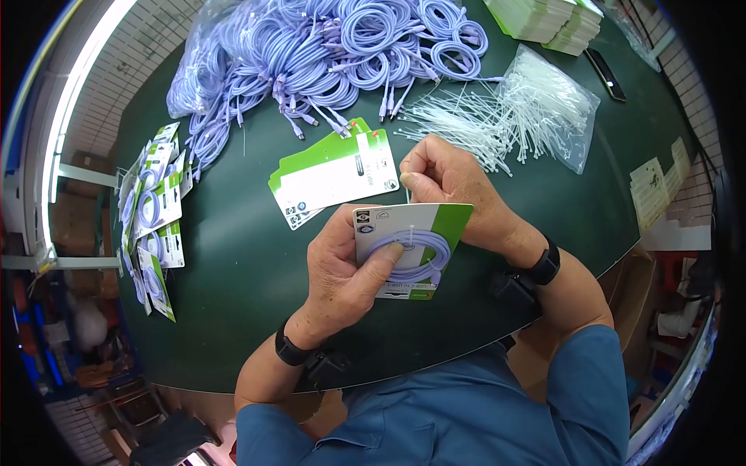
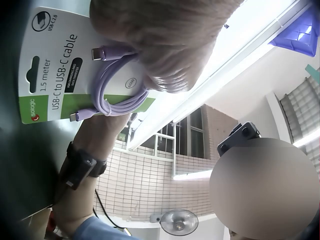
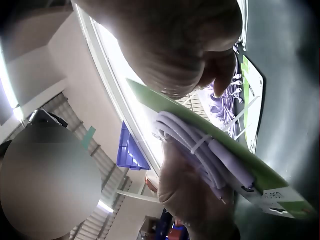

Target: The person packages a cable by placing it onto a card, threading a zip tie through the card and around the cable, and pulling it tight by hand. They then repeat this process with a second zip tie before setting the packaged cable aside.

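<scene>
My left hand (image 1: 371, 255) holds a white and green cable card (image 1: 449, 220) upright over the table, fingers behind it. Its thumb presses a coiled purple USB cable (image 1: 423, 260) against the card's front. A thin white zip tie (image 1: 411, 233) crosses the coil. My right hand (image 1: 413, 182) sits behind the card's top edge with its fingers curled, pinching the tie's end there. The left wrist view shows the card (image 2: 50, 75) and cable (image 2: 115, 85) under my left hand (image 2: 160, 45). In the right wrist view the tie (image 3: 200, 142) wraps the cable (image 3: 220, 160) below my right hand (image 3: 175, 45).
On the green table (image 1: 233, 295), a heap of purple cables (image 1: 334, 46) lies at the back. Blank cards (image 1: 334, 175) are beside my hands, and finished carded cables (image 1: 151, 217) at the left. Loose zip ties (image 1: 458, 120) and their bag (image 1: 544, 109) lie right, near card stacks (image 1: 544, 15) and a phone (image 1: 606, 74).
</scene>
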Demonstrator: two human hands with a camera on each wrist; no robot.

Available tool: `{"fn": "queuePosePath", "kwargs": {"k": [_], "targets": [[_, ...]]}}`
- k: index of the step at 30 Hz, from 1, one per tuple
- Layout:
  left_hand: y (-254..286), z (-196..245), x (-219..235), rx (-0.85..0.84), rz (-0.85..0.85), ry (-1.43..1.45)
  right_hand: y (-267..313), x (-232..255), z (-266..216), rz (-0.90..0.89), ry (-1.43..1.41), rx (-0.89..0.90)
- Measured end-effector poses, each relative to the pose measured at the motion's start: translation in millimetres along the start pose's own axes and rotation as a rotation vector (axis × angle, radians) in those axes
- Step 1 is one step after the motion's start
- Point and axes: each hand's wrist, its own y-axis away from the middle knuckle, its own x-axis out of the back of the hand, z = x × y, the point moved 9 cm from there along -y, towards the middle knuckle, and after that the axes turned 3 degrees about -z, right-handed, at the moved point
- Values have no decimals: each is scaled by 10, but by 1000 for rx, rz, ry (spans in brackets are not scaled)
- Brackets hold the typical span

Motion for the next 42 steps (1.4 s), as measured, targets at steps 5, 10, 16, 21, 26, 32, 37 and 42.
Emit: {"fn": "queuePosePath", "kwargs": {"k": [5,10,16,21,26,32,37,42], "targets": [[-25,6,-6,35,37,75,-19,-43,29,-28,15,31],[-60,-24,161,83,167,-13,9,-110,130,-7,-91,7],[-114,-2,438,-2,312,79,86,-75,-81,86,-318,29],[-143,-114,552,-3,372,163,194,-423,-153,-155,-46,23],[-173,-36,530,-52,416,153,130,-332,-18,-73,28,0],[-81,792,171,-526,252,-1027,112,-110,-84,76,-46,27],[-88,572,-263,-555,-85,-1289,150,-74,-146,60,65,86],[-131,524,-283,-580,-170,-1311,174,-120,-172,26,115,137]]}}
